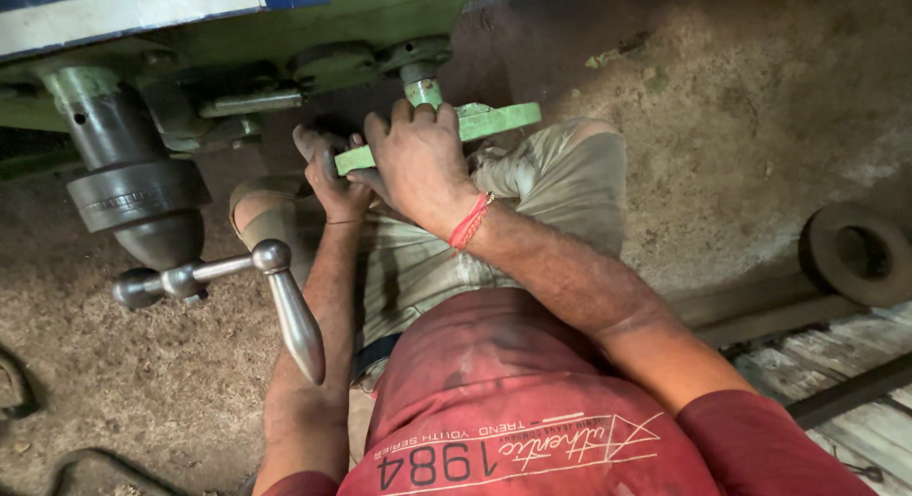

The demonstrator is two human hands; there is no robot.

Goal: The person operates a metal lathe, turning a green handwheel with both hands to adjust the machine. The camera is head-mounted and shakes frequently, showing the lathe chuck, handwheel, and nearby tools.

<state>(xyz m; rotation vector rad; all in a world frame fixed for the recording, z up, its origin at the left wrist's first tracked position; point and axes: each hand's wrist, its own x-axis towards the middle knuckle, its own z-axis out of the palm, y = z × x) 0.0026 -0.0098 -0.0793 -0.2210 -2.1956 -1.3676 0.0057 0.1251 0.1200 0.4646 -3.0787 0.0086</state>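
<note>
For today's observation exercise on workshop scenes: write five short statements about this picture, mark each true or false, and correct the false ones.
1. Both hands grip the green handwheel. True: the right hand lies over its rim and the left hand holds it from below.
2. The right wrist is bare. False: it wears a red thread band.
3. A polished metal crank handle sticks out beside the left forearm. True.
4. The person wears a blue shirt. False: the shirt is dark red.
5. The floor is tiled. False: the floor looks like bare earth.
</note>
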